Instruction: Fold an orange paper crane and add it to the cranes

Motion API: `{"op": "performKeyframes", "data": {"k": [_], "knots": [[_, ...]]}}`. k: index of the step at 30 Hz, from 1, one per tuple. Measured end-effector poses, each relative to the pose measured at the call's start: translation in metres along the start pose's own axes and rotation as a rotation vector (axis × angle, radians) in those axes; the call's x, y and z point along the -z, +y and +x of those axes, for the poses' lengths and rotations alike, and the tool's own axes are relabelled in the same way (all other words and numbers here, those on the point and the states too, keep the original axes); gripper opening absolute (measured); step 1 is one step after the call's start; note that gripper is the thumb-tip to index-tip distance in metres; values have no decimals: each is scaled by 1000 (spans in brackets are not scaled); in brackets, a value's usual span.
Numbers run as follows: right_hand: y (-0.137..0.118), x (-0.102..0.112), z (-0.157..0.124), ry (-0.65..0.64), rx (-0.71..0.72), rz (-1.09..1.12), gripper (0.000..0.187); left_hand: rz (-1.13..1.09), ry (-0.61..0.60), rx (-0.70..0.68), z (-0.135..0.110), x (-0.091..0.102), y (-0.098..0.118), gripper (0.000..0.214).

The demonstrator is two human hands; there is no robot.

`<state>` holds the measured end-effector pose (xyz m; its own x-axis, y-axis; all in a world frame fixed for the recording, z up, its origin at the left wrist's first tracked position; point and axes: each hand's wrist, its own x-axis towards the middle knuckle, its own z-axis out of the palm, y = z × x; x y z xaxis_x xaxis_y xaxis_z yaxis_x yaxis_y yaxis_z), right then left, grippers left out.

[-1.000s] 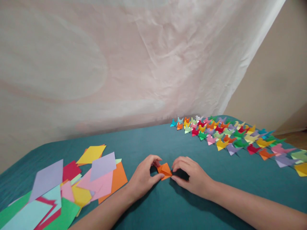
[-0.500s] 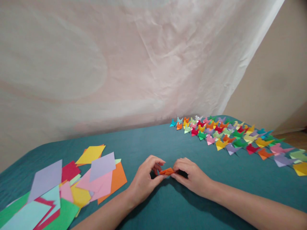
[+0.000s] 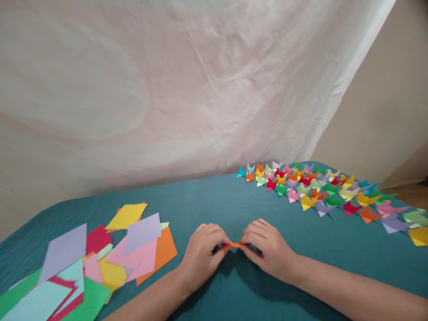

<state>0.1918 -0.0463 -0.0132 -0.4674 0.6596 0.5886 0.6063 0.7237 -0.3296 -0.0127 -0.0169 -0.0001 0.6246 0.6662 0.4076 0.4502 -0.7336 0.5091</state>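
Observation:
A small folded piece of orange paper point(image 3: 234, 245) is held between my two hands, just above the teal tabletop. It shows edge-on as a thin strip, with both ends covered by fingers. My left hand point(image 3: 204, 247) pinches its left end between thumb and fingers. At the right end, my right hand point(image 3: 265, 245) grips it the same way, thumb underneath. The exact shape of the folds cannot be made out from this angle.
Loose sheets of coloured paper, among them a lilac sheet point(image 3: 143, 232) and an orange sheet point(image 3: 163, 254), overlap on the left. Rows of folded paper birds, including a yellow bird point(image 3: 308, 202), stand at the right. A pale cloth point(image 3: 200, 89) hangs behind the table point(image 3: 200, 196).
The orange paper has turned from showing its folded face to lying edge-on. My left fingers have closed down onto it, and both hands now pinch its ends.

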Motion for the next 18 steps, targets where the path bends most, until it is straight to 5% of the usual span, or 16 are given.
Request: {"op": "performKeyframes", "data": {"k": [9, 18], "knots": [[0, 2, 2, 94, 117, -89, 9, 15, 50, -65, 1, 3, 7, 21], [-2, 4, 1, 72, 221, -254, 12, 148, 131, -214, -2, 3, 0, 12]]}}
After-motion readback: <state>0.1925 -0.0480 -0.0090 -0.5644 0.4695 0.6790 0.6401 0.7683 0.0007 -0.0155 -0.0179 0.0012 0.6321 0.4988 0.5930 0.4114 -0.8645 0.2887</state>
